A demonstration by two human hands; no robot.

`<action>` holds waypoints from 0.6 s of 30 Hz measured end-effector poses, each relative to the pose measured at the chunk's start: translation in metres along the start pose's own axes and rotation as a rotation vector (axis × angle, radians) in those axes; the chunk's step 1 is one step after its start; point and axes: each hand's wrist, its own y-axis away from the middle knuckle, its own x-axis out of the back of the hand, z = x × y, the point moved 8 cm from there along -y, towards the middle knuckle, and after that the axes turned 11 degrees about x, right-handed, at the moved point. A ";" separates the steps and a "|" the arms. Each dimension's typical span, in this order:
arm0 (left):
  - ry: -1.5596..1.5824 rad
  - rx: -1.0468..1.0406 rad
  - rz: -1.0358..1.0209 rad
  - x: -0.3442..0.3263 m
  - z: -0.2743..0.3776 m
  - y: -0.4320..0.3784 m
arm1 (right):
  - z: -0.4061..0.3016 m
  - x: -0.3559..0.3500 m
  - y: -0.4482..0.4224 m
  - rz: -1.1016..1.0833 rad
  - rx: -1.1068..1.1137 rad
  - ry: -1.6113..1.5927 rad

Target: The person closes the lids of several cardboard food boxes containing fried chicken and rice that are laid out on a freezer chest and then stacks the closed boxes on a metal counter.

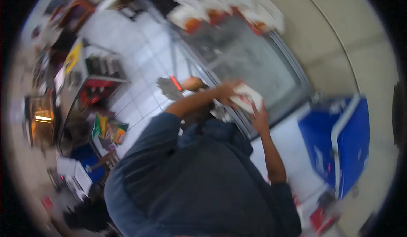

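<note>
Both hands are on a white package with red markings (249,98), held in front of my chest and over the near edge of a glass-topped chest cabinet (254,65). My left hand (227,94) grips its left end. At its lower right, my right hand (260,116) has its fingers against the surface. Blur hides the fine details and any print. Along the cabinet's far end stands a row of similar white and orange-red packages (222,6).
Right of me stands a blue bin-like container (353,144) by the pale wall (365,62). A grey brush-like object with an orange-red strip (171,87) lies on white floor tiles (133,55). A shelf unit (105,67) and colourful bags (108,129) are at left.
</note>
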 end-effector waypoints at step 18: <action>0.103 0.271 -0.048 -0.008 -0.001 0.015 | -0.021 0.011 0.008 0.161 -0.211 -0.045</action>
